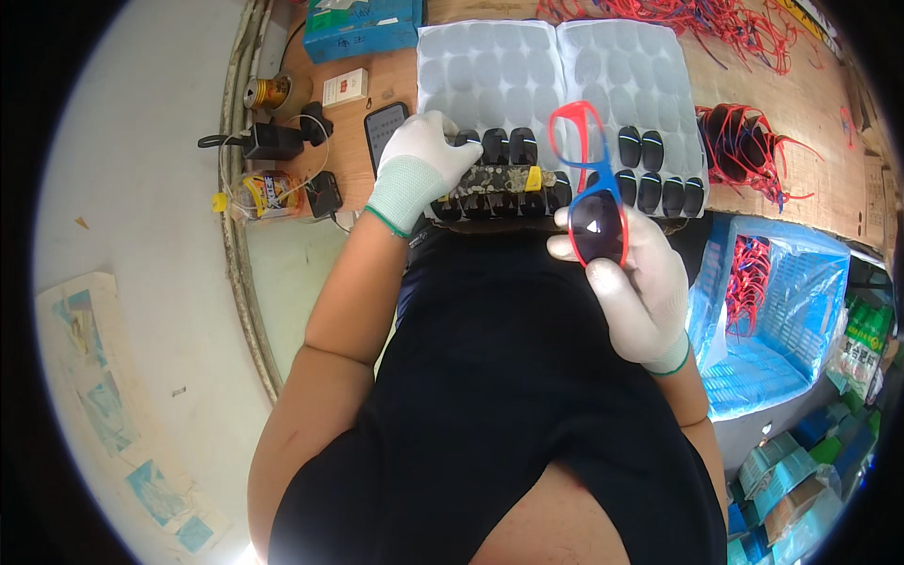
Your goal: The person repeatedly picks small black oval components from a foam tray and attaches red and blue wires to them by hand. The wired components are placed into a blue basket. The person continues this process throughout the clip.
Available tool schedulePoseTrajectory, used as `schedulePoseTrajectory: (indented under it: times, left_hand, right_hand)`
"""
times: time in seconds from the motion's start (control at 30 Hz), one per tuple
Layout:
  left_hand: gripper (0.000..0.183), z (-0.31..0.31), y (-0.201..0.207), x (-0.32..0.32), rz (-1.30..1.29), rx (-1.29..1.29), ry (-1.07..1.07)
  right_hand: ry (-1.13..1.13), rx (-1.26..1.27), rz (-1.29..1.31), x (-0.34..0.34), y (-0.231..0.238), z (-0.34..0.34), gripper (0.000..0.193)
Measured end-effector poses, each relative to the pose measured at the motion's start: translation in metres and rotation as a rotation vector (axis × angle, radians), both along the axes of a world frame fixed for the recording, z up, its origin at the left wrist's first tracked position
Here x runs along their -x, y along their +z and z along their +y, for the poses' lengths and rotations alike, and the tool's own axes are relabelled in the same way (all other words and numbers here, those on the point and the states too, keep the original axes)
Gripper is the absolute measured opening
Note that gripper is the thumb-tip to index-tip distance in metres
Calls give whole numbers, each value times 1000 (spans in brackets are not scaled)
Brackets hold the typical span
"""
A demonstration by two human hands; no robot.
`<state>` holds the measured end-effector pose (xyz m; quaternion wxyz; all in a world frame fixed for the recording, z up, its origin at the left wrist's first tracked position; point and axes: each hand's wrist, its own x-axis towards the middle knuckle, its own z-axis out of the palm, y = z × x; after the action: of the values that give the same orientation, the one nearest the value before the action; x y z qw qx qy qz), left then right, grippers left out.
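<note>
My right hand (645, 292), in a white glove, grips a red and blue glasses frame (610, 174) upright. A dark lens (599, 226) fills its lower rim, while the upper rim shows see-through. My left hand (419, 160), also gloved, is over the left end of a row of dark lenses (496, 146) on a white sheet. Its thumb and forefinger are apart beside the end lens; the other fingers are partly hidden. Just right of that hand, a camouflage-patterned strip with a yellow tab (499, 179) lies across the lower lenses.
The pale sheet (490, 71) has rows of oval pockets. A phone (384, 127), black adapter (273, 141) and small white box (346, 88) sit left. Red frames (749, 155) are heaped at right, above a blue crate (786, 320). A blue box (363, 33) stands behind.
</note>
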<state>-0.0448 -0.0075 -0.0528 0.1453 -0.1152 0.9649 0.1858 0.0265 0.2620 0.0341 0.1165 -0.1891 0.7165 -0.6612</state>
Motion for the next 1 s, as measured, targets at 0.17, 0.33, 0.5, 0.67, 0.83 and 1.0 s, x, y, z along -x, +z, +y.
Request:
schedulePoseTrajectory:
  times: [0.17,0.33,0.5,0.67,0.83,1.0]
  left_hand:
    - [34,-5,4,-12,288,-209,117]
    - [27,28,58,-50,-22,-1504,196]
    - [19,56,52,-56,-127,-1826,15]
    - [28,57,54,-55,-417,-2041,105]
    - [25,61,50,-60,-306,-1950,194]
    - [21,64,49,-59,-254,-1877,224]
  right_hand:
    - [-13,111,-8,-5,-13,6,62]
    - [10,157,-230,-1,-30,5,42]
    - [-9,177,-229,1,-24,-16,15]
    - [106,47,-181,6,-8,-9,13]
    - [1,-14,-154,6,-14,-8,18]
    - [-106,-71,12,1,-20,-14,17]
